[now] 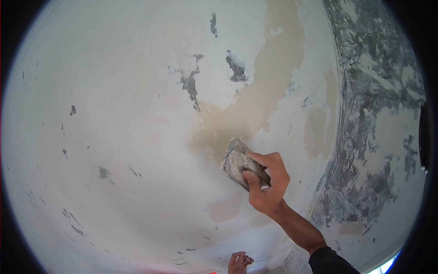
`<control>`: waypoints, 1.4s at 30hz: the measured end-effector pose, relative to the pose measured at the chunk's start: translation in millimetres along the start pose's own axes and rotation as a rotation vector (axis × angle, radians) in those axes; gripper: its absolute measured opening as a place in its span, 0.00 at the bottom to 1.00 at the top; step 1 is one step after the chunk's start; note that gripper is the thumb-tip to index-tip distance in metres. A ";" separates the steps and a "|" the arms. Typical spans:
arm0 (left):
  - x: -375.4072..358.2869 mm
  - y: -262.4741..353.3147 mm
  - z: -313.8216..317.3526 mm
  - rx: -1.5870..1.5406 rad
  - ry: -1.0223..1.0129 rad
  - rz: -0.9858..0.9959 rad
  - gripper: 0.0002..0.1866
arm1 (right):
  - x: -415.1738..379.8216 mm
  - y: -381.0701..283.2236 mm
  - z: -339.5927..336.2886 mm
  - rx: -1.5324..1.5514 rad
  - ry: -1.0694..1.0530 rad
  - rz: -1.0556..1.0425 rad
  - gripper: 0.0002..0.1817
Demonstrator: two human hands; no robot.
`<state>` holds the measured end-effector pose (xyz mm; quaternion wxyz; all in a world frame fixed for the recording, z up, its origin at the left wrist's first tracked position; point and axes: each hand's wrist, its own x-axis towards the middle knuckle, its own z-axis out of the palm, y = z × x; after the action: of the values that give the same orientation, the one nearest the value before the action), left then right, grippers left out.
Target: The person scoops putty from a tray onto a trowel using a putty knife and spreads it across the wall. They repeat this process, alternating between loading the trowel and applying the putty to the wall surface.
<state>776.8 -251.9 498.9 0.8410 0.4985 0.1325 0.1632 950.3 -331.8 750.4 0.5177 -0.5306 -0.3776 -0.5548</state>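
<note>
My right hand (pixel 269 182) is closed around the dark handle of a small plastering trowel (pixel 238 160). Its grey plate is crusted with dried material and lies tilted against or close to the pale wall (pixel 150 182); exact contact cannot be told. Just above the plate spreads a beige, damp-looking putty patch (pixel 219 132), which runs upward to the right. My left hand (pixel 239 262) shows at the bottom edge, fingers curled. Whatever it may hold is too small or hidden to make out.
Dark grey bare spots (pixel 189 86) mark the wall above. To the right, beyond a curved-looking edge, is a rough grey surface (pixel 365 137) with patchy coating. A dark object (pixel 424 137) stands at the far right. Something red (pixel 212 272) shows at the bottom.
</note>
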 end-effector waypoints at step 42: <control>6.4 -0.7 -14.4 -0.080 0.019 0.001 0.16 | 125.0 -27.3 61.7 0.091 0.081 -0.141 0.18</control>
<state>777.1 -238.2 491.2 0.8591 0.4628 0.1335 0.1733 948.3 -288.9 885.9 0.5160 -0.4558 -0.4177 -0.5929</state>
